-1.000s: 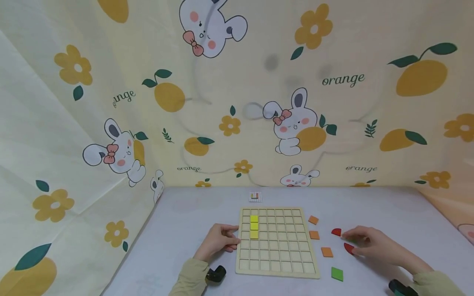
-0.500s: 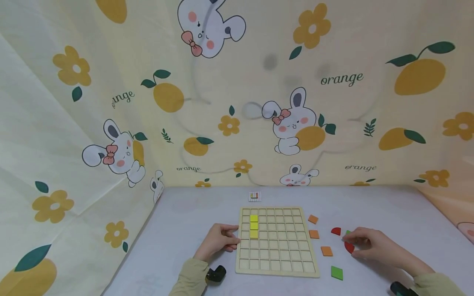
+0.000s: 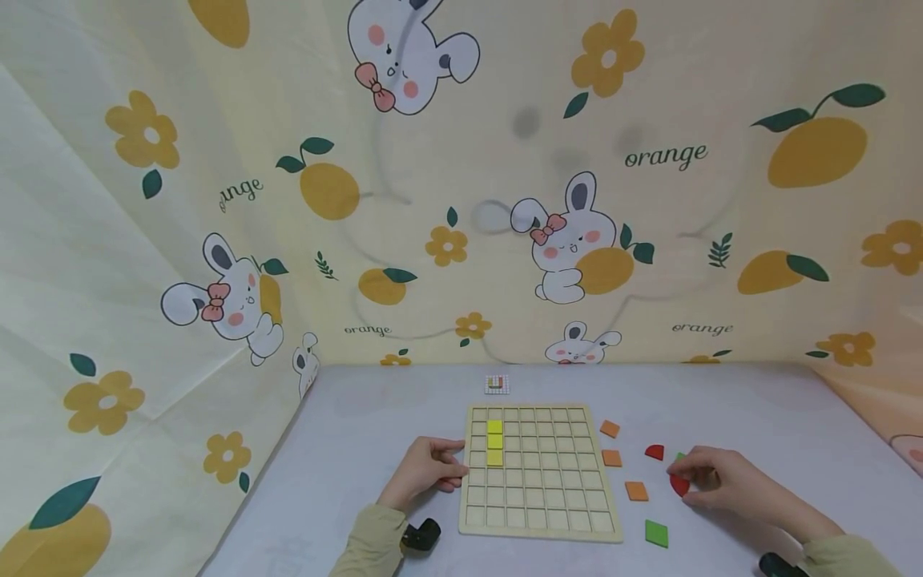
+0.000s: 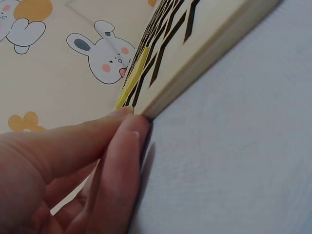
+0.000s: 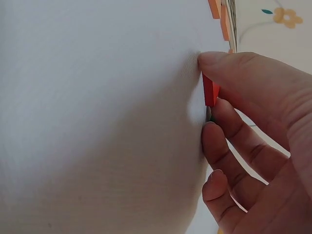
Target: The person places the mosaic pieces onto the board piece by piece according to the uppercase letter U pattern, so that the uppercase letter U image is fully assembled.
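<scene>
A pale wooden grid board (image 3: 541,536) lies on the table, with several yellow squares (image 3: 494,441) in one column at its upper left. My left hand (image 3: 425,466) pinches the board's left edge; the left wrist view has the thumb and a finger (image 4: 119,161) right at that rim. To the right of the board, my right hand (image 3: 728,482) holds a red quarter-circle tile (image 3: 679,486) between thumb and fingers, low over the table. In the right wrist view the red tile (image 5: 209,90) shows its thin edge below the thumb. A green piece (image 3: 679,457) is mostly hidden behind the fingers.
Another red quarter-circle tile (image 3: 654,453) lies left of my right hand. Orange squares (image 3: 612,458) line the board's right side, with a green diamond (image 3: 656,534) nearer me. A small pattern card (image 3: 497,385) lies beyond the board, before a printed cloth backdrop (image 3: 433,280).
My right thumb and fingers have come together around the nearer red tile, which has turned. A bit of green now shows behind the fingers. The left hand and board stay put.
</scene>
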Tool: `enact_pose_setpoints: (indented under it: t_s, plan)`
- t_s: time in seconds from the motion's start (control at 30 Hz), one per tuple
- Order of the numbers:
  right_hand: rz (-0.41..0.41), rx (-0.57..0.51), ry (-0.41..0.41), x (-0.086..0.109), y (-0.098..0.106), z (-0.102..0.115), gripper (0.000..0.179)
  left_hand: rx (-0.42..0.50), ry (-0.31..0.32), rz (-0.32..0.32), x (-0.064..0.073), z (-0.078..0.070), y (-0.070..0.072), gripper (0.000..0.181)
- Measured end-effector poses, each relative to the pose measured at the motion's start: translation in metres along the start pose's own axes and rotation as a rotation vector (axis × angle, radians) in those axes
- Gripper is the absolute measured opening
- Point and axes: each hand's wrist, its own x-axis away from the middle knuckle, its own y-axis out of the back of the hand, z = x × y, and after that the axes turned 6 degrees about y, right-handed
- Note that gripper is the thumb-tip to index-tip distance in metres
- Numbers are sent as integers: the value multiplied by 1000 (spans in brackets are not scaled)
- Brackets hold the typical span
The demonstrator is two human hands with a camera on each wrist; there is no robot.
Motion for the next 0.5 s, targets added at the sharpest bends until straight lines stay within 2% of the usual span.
enact_pose_setpoints:
  t_s: [0.13,0.37,0.5]
  plan:
    - [5,6,15,-1,0,0,35,1,5,-2,0,1,0,47]
    - [12,6,-22,-4,3,5,33,2,0,-3,1,0,0,47]
    - [-14,35,23,-14,6,13,30,3,-6,-3,1,0,0,47]
